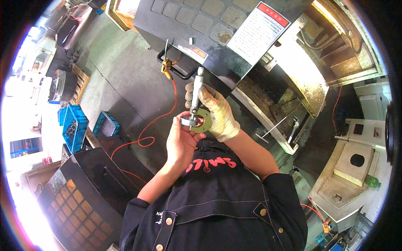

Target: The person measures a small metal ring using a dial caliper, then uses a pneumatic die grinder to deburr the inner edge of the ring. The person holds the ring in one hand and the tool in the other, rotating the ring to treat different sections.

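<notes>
In front of my chest, my right hand (221,116), in a pale work glove, is closed around an outside micrometer (204,120). Its C-shaped frame is olive green, and its silver barrel points up and away from me. My bare left hand (180,140) holds a small metal ring (189,121) between thumb and fingers. The ring sits at the micrometer's jaws, with the spindle coming down to its rim. I cannot tell whether both jaws touch it, and the fingers behind the ring are partly hidden.
A dark machine panel (184,31) stands ahead, with a yellow air blow gun (166,69) at its handle and an orange hose (173,100) trailing down. Right of it is an open machine bay (268,96). Blue crates (75,125) with metal parts stand left, near another dark machine cover (100,175).
</notes>
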### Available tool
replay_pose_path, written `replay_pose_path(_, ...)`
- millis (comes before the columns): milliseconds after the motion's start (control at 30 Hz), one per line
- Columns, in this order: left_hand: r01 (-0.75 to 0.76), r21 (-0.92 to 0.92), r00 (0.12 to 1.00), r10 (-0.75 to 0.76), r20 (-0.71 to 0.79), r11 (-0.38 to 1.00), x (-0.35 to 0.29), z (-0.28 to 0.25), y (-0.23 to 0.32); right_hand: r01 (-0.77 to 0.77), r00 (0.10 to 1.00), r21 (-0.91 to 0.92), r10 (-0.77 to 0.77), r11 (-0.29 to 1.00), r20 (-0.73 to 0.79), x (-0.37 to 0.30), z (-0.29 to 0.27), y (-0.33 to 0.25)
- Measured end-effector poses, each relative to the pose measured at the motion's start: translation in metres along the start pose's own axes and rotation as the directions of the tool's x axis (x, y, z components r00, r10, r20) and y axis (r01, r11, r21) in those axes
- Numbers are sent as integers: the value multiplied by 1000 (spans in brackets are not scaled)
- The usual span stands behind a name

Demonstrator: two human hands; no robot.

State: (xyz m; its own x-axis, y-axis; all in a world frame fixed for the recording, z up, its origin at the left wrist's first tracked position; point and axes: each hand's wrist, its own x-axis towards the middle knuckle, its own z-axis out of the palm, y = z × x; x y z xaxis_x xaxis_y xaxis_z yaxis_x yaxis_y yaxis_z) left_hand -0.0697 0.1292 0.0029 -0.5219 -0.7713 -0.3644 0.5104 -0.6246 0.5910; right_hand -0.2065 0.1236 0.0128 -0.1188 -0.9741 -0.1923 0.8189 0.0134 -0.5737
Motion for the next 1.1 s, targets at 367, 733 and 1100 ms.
replay_pose_path(367, -15, 26, 998, 14, 53, 1000, -1, 2, -3, 36, 999, 72, -37, 997, 7, -4, -5, -2)
replay_pose_path(733, 70, 18, 997, -69, -37, 997, 3, -1, -6, 62, 998, -3, -62, 998, -32, -5, -9, 4)
replay_pose_path(1100, 72, 23, 994, -70, -83, 997, 1, 1, -5, 94, 992, 64, -87, 994, -95, -7, -13, 13)
